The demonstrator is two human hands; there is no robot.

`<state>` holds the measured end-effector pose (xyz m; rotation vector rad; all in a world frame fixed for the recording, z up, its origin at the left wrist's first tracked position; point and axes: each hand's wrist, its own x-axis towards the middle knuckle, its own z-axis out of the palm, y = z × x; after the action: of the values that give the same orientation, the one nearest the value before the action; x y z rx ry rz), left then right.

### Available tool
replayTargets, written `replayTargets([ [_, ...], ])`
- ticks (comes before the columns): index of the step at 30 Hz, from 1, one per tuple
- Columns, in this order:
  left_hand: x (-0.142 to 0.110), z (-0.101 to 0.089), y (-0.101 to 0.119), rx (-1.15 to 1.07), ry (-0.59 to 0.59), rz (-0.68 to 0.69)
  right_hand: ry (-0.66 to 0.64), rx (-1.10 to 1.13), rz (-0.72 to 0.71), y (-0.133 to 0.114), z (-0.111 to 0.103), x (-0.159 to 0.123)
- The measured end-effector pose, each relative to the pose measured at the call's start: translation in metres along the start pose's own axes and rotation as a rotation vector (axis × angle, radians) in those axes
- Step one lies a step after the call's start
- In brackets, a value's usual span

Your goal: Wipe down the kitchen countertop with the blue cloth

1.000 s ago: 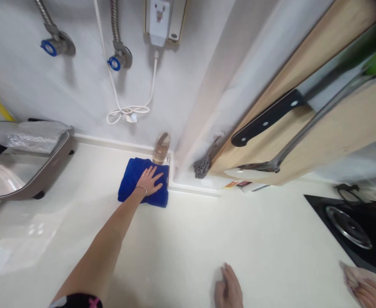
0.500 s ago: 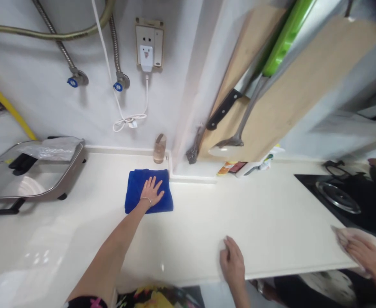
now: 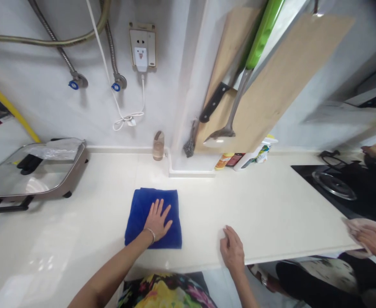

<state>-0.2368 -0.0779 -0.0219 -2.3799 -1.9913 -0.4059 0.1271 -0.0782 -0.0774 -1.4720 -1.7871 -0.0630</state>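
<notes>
My left hand (image 3: 157,220) lies flat with its fingers spread on a folded blue cloth (image 3: 138,214), which rests on the pale countertop (image 3: 271,205) close to the front edge. My right hand (image 3: 232,250) rests palm down on the counter edge to the right of the cloth, fingers together and slightly curled, with nothing visible in it.
Another person's hand (image 3: 372,241) presses a pale rag at the far right beside a black gas hob (image 3: 342,186). A metal tray appliance (image 3: 30,173) stands at the left. A small bottle (image 3: 158,146), condiment bottles (image 3: 242,158), hanging cutting boards (image 3: 281,81), a knife and a spatula line the back wall.
My left hand has slid the blue cloth from the back corner toward the front edge. The view pulled back; my right hand stays at the counter edge.
</notes>
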Motion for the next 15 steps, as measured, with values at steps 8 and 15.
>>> replayTargets([
  [8, -0.09, -0.028, -0.047, 0.029, -0.006, -0.109, -0.04, -0.025, -0.014, -0.002, -0.004, -0.006],
  [15, -0.07, -0.039, -0.088, 0.051, -0.011, -0.24, -0.052, -0.062, 0.012, -0.004, -0.005, -0.005],
])
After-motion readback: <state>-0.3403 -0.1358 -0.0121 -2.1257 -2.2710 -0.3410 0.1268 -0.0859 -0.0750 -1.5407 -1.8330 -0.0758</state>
